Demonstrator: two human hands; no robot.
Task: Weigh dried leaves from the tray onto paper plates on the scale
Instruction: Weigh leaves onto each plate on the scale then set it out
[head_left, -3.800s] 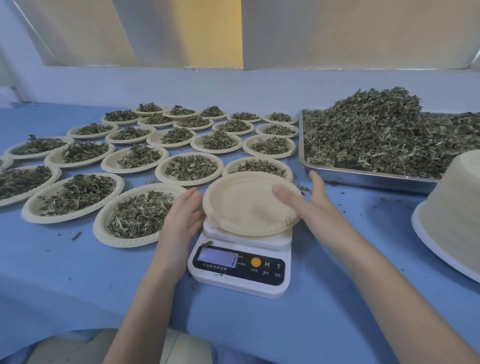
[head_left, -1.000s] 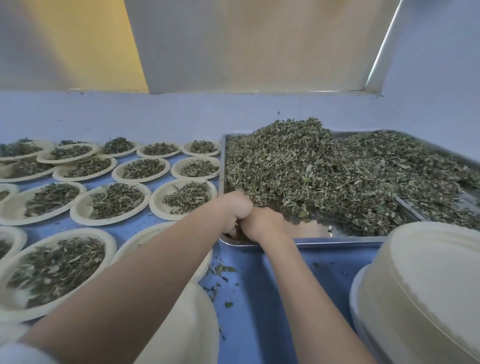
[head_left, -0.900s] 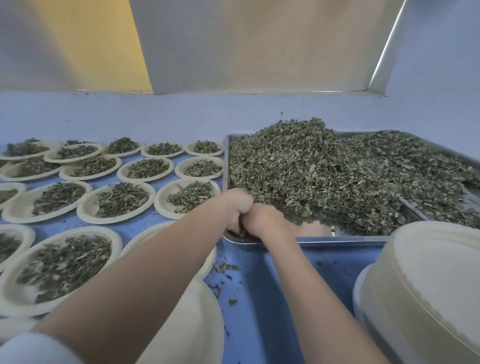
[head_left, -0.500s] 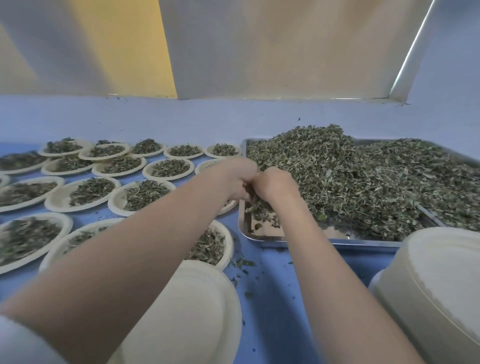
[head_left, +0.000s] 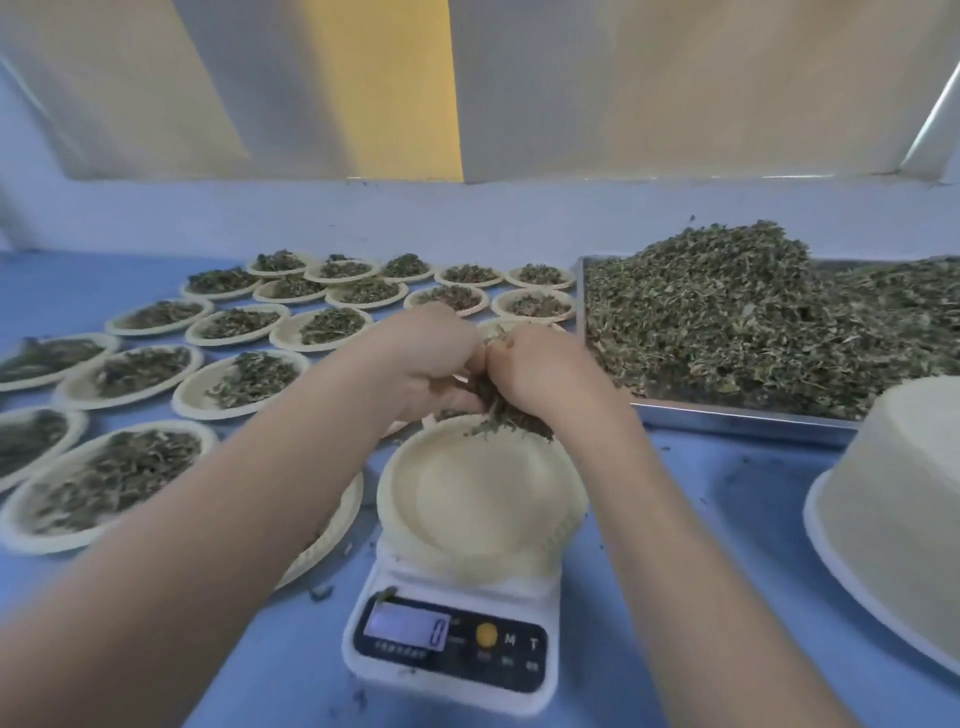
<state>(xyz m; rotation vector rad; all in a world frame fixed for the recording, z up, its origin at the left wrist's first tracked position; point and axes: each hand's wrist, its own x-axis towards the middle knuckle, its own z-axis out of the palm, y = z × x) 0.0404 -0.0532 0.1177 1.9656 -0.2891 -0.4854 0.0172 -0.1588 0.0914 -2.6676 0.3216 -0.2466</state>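
Dried leaves (head_left: 506, 413) were held as one bundle between both hands, just above the far rim of the empty paper plate (head_left: 480, 499) on the scale (head_left: 452, 654). Half a second earlier the same hands were at the near corner of the tray (head_left: 727, 415); they had since carried the load left and toward the person, clear of the tray. The grip of the left hand (head_left: 434, 364) and of the right hand (head_left: 535, 371) was curled round the bundle, knuckles touching, with strands hanging out below. The display appeared to read zero, so in my judgement nothing had yet been released and the weighing proper had not begun.

Edges: the tray's near rim lay just right of the hands, and the stack of unused plates (head_left: 893, 514) stood well apart to the right. Filled plates (head_left: 249, 379) crowded the desk (head_left: 727, 519) to the left, one touching or lying just beside the scale. Open room lay straight down onto the plate; a wide release risked scatter over its rim.
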